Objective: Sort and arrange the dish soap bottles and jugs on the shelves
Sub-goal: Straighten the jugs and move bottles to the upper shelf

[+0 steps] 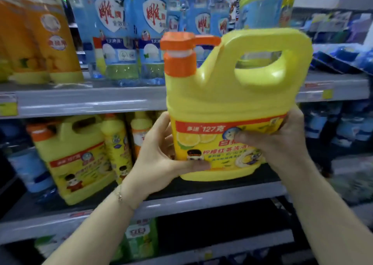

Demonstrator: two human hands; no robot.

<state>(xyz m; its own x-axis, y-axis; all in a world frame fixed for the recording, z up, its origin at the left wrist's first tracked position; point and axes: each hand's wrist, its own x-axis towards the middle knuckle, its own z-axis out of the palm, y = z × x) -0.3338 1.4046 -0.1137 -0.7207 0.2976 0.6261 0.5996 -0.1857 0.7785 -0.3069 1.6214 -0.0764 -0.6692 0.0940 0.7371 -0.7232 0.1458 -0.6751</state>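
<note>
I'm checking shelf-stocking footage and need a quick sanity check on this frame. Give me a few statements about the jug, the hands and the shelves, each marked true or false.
1. Both hands grip the yellow jug. True: the left hand holds its left side, the right hand its right.
2. The held jug's pump cap is blue. False: the pump cap is orange.
3. A matching yellow jug stands on the middle shelf, to the left. True.
4. The upper shelf holds only yellow jugs. False: blue-labelled bottles and orange bottles stand there.
5. The left wrist is bare. False: it wears a thin bracelet.
</note>
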